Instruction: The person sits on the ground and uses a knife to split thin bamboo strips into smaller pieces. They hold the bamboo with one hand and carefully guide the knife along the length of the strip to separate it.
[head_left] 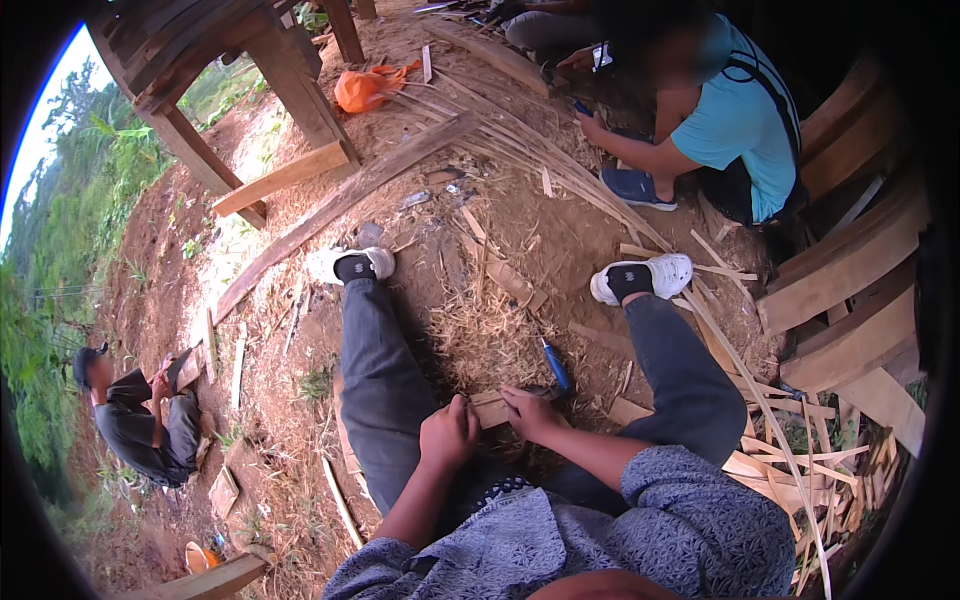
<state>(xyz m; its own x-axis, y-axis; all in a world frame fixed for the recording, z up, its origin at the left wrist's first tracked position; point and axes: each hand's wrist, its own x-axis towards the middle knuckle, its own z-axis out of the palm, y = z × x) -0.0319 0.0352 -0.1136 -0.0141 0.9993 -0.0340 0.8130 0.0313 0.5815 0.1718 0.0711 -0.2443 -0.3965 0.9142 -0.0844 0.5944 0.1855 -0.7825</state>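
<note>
Wood piece (489, 409) is right between your legs (385, 345), with your left grip (450, 435) clamped on its left end. Your right grip (533, 415) is up against the other end, though I honestly can't tell if those fingers are pinched tight or loose. Blue-handled tool (557, 367) is just past your right grip, and pale shavings (480, 335) cover the dirt (585, 240) ahead of you. Further out, a person in a light blue shirt (740, 120) is ahead on your right, an orange bag (362, 92) lies up front, and another person (150, 425) sits way off left.
</note>
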